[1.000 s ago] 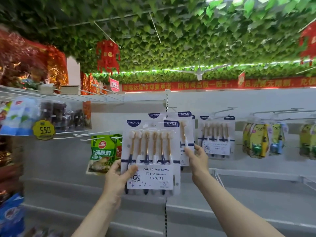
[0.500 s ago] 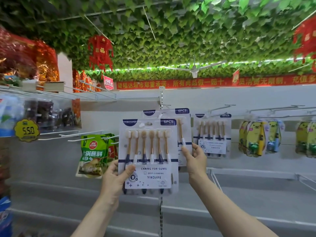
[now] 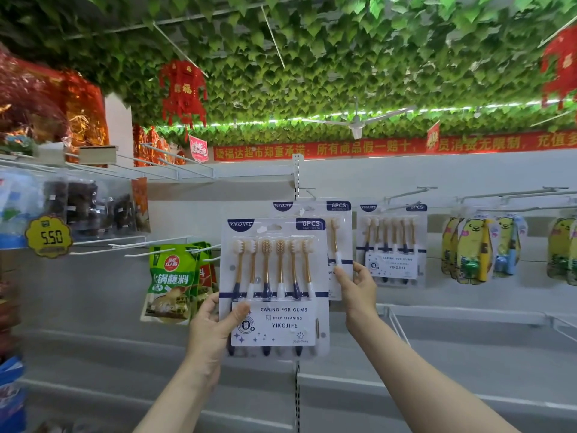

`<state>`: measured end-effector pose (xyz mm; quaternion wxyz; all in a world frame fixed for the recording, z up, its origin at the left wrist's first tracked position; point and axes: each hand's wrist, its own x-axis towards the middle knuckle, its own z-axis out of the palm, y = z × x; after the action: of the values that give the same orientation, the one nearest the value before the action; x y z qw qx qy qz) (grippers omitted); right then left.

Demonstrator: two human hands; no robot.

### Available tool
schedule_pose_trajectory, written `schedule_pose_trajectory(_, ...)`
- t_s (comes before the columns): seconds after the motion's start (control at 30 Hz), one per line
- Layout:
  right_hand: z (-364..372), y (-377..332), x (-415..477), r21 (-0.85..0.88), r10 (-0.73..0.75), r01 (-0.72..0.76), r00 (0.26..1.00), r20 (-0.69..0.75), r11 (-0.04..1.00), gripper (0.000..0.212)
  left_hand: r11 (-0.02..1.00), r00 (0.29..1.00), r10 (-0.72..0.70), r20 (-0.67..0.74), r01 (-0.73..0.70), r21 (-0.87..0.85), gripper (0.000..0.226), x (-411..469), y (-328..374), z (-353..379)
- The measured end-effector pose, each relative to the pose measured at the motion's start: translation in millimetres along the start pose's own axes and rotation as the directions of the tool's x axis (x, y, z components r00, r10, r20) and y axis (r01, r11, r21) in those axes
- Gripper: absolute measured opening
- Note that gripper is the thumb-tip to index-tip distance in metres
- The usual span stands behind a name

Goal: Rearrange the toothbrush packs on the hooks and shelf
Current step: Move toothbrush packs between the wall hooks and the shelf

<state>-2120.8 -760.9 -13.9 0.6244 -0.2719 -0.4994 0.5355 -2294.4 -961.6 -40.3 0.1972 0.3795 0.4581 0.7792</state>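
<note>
Bare hooks, far left: white wire pegs (image 3: pixel 125 245) at 9 o'clock from the held pack, nothing hanging on the tips I can see.
Sauce pouches: green hot-pot dip pouches (image 3: pixel 170 282) on a peg just beside the held pack, at its 9 o'clock; not part of the job.
Left hand: left hand (image 3: pixel 215 326) wrapped on the lower-left corner of the front toothbrush pack (image 3: pixel 274 285), thumb across the label, fingers behind the card. Pack is off any hook, upright, in mid-air in front of the back panel.
Hung pack behind: 2nd 6-pc pack (image 3: pixel 338 232) at 1 o'clock from the held one, top at a peg by the upright; looks hung, hole partly hidden so can't be sure.
Right hand: right hand (image 3: pixel 359 285) pinching that hung pack's lower-right edge, fingers mostly closed on the card, steadying it.
Next hook right: 3rd pack (image 3: pixel 392 245) at 3 o'clock, hanging, hands well apart from it.
Far right: yellow bear kids' brush packs (image 3: pixel 474 248) hanging, untouched.
Shelf: white shelf (image 3: pixel 462 317) at 5 o'clock, no packs seen on it.
Progress: I'd say mid-way. Two packs look hung, one in hand needs a hook; shelf part apparently not yet done.
</note>
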Motion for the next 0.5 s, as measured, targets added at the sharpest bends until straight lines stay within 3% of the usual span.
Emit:
schedule_pose_trajectory(0.17,1,-3,12,-0.026,0.039,-0.039,0.999,-0.028,0.999,0.037,1.0,1.0,-0.017,0.013,0.017,-0.011,0.054,1,-2,-1)
schedule_pose_trajectory(0.37,-8,-8,15,-0.127,0.085,-0.084,0.996,0.004,0.988,0.045,0.999,0.999,-0.023,0.046,0.025,-0.045,0.047,0,-3,5)
schedule_pose_trajectory(0.5,-17,-26,6,-0.182,-0.012,-0.009,0.994,-0.111,0.983,0.037,0.998,0.998,-0.017,0.06,0.022,-0.067,0.043,0,-3,12)
